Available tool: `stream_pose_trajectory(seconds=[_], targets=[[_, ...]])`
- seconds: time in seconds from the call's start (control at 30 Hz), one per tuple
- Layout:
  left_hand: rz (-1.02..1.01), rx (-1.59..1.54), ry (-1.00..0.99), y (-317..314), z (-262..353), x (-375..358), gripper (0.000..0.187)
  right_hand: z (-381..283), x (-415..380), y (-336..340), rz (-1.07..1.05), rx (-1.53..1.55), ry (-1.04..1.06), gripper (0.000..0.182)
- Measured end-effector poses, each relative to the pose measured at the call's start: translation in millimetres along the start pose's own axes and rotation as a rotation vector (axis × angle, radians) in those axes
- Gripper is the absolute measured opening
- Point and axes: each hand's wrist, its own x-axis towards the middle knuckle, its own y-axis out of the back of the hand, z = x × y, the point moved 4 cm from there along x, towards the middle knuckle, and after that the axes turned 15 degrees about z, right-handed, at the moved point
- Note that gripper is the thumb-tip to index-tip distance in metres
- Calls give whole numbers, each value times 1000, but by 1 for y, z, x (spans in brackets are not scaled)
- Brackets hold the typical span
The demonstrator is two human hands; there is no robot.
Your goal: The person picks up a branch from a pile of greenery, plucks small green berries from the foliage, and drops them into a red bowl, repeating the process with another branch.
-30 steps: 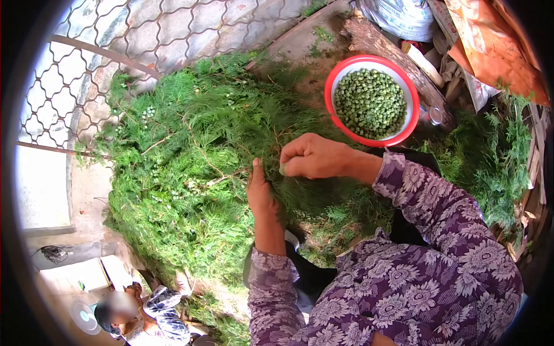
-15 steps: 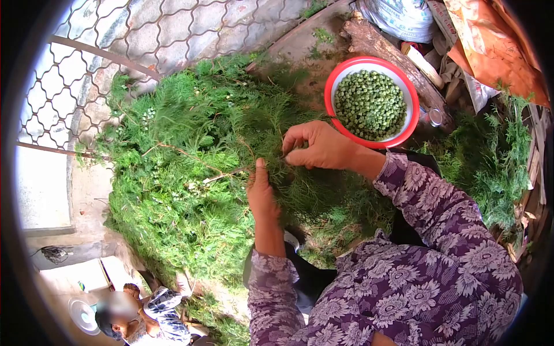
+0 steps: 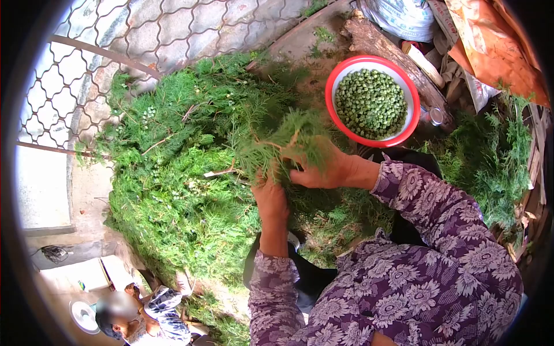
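Observation:
A leafy evergreen branch [image 3: 268,153] with feathery green sprays is held up in front of me. My left hand [image 3: 270,202] is closed around its stem from below. To the right, my right hand [image 3: 329,167] is curled in against the same foliage. Sprays cover its fingertips, so what they pinch is hidden. Beyond my right hand stands a red-rimmed basin [image 3: 329,92] holding many small green cones [image 3: 371,104]. Beneath the branch spreads a large heap of cut evergreen branches [image 3: 179,213], with small pale cones among the leaves.
A wavy metal lattice [image 3: 156,34] borders the far left. Behind the basin lies a log [image 3: 381,43], with a white sack [image 3: 401,20] and an orange sheet [image 3: 490,46]. More evergreen cuttings [image 3: 496,167] lie at right. Another person [image 3: 164,314] sits at lower left.
Foliage of the branch has swung up in front of my right hand, hiding its fingers. My left hand has shifted slightly right, and my right hand slightly down.

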Motion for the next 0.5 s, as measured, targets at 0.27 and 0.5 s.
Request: stream_pose_trajectory(seconds=[0.27,0.5], targets=[[129,-8,108,6,-1,5,28,-1,8,0,-230,-40,-206,23],[136,-77,122,14,-4,14,30,2,10,-1,-336,235,-378,17]])
